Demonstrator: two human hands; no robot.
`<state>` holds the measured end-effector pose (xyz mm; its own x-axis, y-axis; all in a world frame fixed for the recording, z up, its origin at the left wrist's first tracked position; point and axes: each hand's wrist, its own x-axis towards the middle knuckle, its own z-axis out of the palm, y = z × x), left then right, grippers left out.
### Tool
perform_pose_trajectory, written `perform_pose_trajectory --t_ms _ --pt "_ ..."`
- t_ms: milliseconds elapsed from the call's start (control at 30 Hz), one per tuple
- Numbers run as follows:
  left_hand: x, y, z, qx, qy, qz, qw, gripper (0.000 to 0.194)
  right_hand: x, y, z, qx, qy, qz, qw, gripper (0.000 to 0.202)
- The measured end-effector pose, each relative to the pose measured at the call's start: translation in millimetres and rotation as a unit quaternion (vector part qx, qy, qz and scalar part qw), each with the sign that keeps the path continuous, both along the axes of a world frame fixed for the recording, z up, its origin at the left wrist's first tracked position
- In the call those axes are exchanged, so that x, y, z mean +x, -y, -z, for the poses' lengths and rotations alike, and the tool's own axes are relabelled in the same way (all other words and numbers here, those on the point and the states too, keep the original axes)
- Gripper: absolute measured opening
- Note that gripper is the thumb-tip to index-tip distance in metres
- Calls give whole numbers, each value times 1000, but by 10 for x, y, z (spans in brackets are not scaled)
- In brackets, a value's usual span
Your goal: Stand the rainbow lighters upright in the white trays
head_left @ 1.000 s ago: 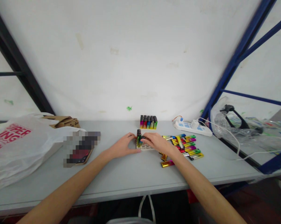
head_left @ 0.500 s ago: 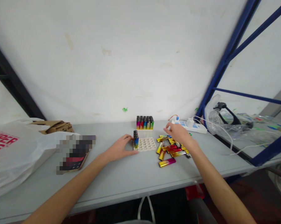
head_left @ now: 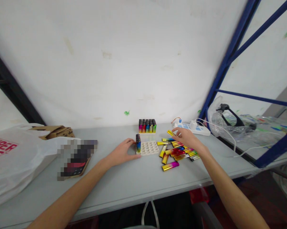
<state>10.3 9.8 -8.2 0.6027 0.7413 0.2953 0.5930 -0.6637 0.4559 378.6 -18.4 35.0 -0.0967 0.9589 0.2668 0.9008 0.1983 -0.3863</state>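
A white tray with round holes (head_left: pixel 151 148) lies on the table, with a column of upright lighters (head_left: pixel 138 144) along its left end. My left hand (head_left: pixel 121 152) grips that end, thumb at the front corner and fingers at the back. In my right hand (head_left: pixel 185 136) a yellow metallic lighter (head_left: pixel 170 133) is pinched, tilted and raised over the table. Below this hand a loose pile of shiny lighters (head_left: pixel 175 152) lies flat, yellow, red and purple among them. Behind the tray, a second block of lighters (head_left: pixel 147 126) stands upright in rows.
A white power strip (head_left: pixel 200 130) with cables sits at the back right, by a blue metal frame (head_left: pixel 212 82). To the left are a white plastic bag (head_left: pixel 19 168), flattened cardboard (head_left: pixel 59 131) and a partly blurred phone (head_left: pixel 78 168). A white wall rises behind the table.
My right hand has picked a yellow lighter from the pile and raised it. Some lighters in the pile have shifted. My left hand stays at the tray.
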Motion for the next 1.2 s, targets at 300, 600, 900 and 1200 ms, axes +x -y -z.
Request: perform_pose_trajectory --t_ms 300,600,900,1200 --pt "2 8 -19 -7 -7 -1 1000 62 -555 -355 -201 18 -520 -126 845 39" --pt "1 4 -9 -8 -4 7 1000 62 -1099 -343 -34 -99 -586 -237 768 39" --pt "-6 -4 15 2 3 10 1000 63 -1371 -196 213 52 -329 -165 928 46" --pt "-9 -15 32 0 10 17 1000 62 -1554 -84 242 82 -258 -119 955 42"
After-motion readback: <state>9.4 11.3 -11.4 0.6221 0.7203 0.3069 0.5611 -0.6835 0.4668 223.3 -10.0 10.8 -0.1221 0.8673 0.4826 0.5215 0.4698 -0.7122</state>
